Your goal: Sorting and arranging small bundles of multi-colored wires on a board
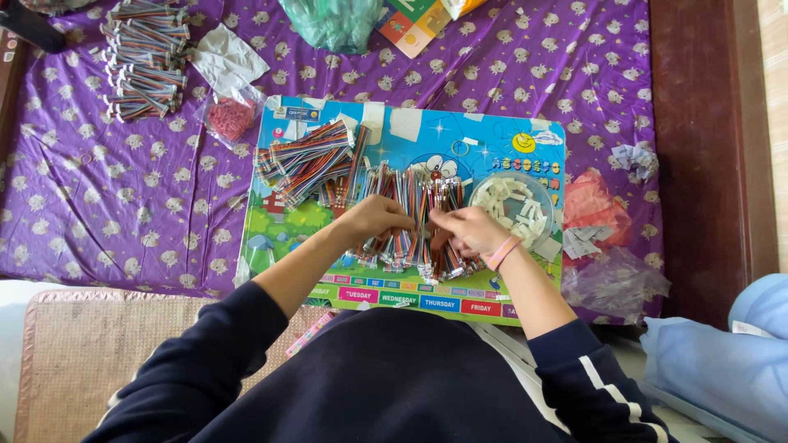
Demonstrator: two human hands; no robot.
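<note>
Left hand (373,220) is curled over the near part of a spread of multicoloured ribbon-wire bundles (410,221), fingers closed down on the wires; exactly which strands it pinches cannot be told. Right hand (466,230) meets it from the other side, fingertips pinched on the same wires near the middle of the spread; a pink band (502,253) sits on its wrist. The two hands are just beside each other, nearly touching. The bundles lie side by side, running toward the near edge of a colourful cartoon board (460,135), and cover its middle. A second, fanned heap of wire bundles (308,160) lies at the board's far-left part, touching the first spread. A round clear tub of small white pieces (513,205) stands at the board's right edge, just beside the right hand. The board rests on a purple patterned cloth (107,213). Toward the cloth's far-left corner lies a stack of finished bundles (144,57), with a small clear bag of red pieces (231,116) between that stack and the board. Past the board's right edge lie a red bag (595,205) and crumpled clear bags (611,283).
</note>
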